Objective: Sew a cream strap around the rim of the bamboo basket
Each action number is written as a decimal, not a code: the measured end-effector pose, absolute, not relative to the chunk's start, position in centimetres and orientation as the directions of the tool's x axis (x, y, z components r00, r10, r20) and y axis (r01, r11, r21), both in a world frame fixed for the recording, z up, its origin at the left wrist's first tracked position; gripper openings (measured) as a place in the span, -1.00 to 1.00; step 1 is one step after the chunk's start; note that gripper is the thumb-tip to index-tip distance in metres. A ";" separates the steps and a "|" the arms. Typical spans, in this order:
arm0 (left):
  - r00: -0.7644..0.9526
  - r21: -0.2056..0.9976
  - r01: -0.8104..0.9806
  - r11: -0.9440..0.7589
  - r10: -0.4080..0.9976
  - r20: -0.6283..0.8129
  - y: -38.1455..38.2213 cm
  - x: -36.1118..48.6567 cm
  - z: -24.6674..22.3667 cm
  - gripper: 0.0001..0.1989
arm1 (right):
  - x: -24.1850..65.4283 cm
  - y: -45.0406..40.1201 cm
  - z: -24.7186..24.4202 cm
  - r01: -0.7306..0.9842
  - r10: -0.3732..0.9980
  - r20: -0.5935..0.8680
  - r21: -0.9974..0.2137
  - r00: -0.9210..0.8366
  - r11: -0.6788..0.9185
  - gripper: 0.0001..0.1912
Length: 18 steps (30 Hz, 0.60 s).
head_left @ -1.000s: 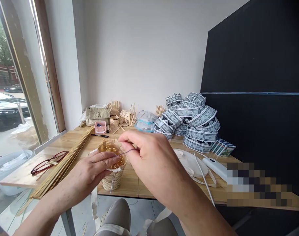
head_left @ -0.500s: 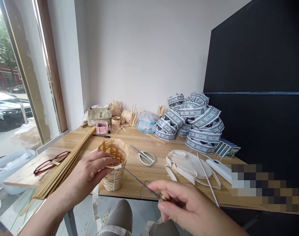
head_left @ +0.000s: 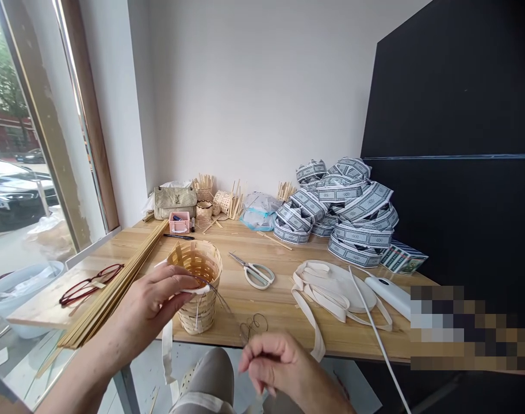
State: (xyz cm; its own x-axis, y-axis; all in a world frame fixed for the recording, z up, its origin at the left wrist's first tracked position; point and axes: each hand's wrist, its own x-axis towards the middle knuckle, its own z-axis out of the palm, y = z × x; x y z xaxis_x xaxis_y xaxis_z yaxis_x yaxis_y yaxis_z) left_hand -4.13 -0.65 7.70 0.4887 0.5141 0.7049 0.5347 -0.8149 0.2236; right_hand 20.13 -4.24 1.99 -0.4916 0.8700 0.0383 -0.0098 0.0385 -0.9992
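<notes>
A woven basket of pale strips stands near the table's front edge. My left hand pinches its near rim, fingers closed over a white fabric tape laid along it. Dark thread runs slack from the rim toward the right and lies partly in loops. My right hand is in front of the table edge, its fingers curled together near the thread; what they hold is hidden. Scissors with white handles lie right of the basket.
Thin bamboo strips and red glasses lie at the left. A coil of white tape and a thin white rod are at the right. Patterned bands are piled behind. Small baskets stand near the wall.
The thread was taut between my hands and is now slack and looped. My right hand has moved left and slightly down. My left hand stays at the rim.
</notes>
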 end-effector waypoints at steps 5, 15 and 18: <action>0.505 0.223 0.526 -0.821 0.512 0.695 -0.8 -4.0 7.8 -0.82 | 20.2 -5.2 5.9 -0.206 0.934 0.290 -0.947 -0.207 0.248 -0.63; 0.468 0.256 0.544 -0.799 0.542 0.698 -0.5 -4.1 7.7 -0.85 | 20.3 -7.2 7.0 0.196 0.807 0.183 -0.918 -0.562 0.345 -0.79; 0.462 0.261 0.553 -0.791 0.552 0.694 -0.5 -4.1 7.7 -0.84 | 21.2 -4.6 3.8 0.249 0.880 -0.012 -0.961 -0.475 0.121 -0.72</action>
